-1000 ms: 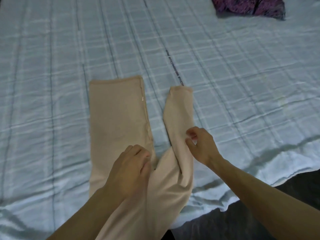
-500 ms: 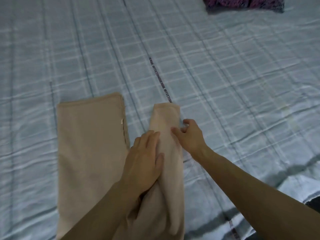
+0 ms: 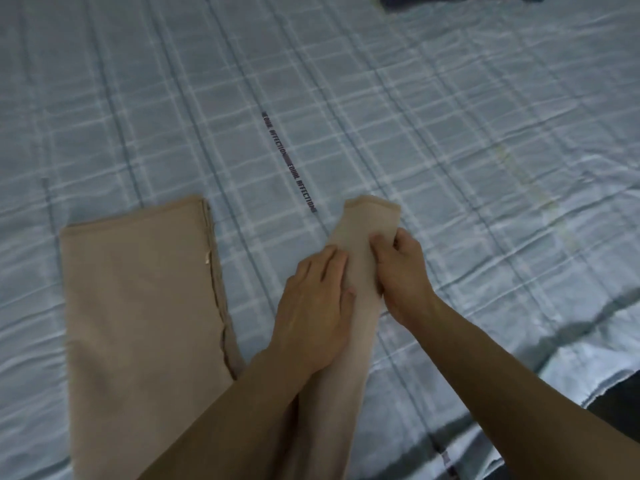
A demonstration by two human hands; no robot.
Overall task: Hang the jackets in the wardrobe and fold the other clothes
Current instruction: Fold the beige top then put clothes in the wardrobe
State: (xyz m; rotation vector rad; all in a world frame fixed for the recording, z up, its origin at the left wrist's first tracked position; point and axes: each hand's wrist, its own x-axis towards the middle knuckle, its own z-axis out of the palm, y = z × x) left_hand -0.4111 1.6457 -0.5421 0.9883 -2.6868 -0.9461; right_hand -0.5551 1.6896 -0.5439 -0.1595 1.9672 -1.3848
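Note:
Beige trousers point(image 3: 138, 306) lie on the light blue checked bedspread point(image 3: 381, 116), legs pointing away from me. The left leg lies flat and wide. The right leg point(image 3: 367, 223) is narrow and bunched. My left hand point(image 3: 315, 306) rests flat on the right leg, fingers straight. My right hand point(image 3: 401, 271) grips that leg's right edge just below the hem, fingers curled into the cloth.
A dark purple garment point(image 3: 450, 0) lies at the far edge of the bed, top right. The bed's near edge and dark floor point(image 3: 620, 403) show at the lower right. A printed text stripe point(image 3: 291, 164) runs across the bedspread.
Both hands have slid up the right trouser leg toward its hem. My left hand went from curled to flat on the cloth. The view has moved closer to the bed.

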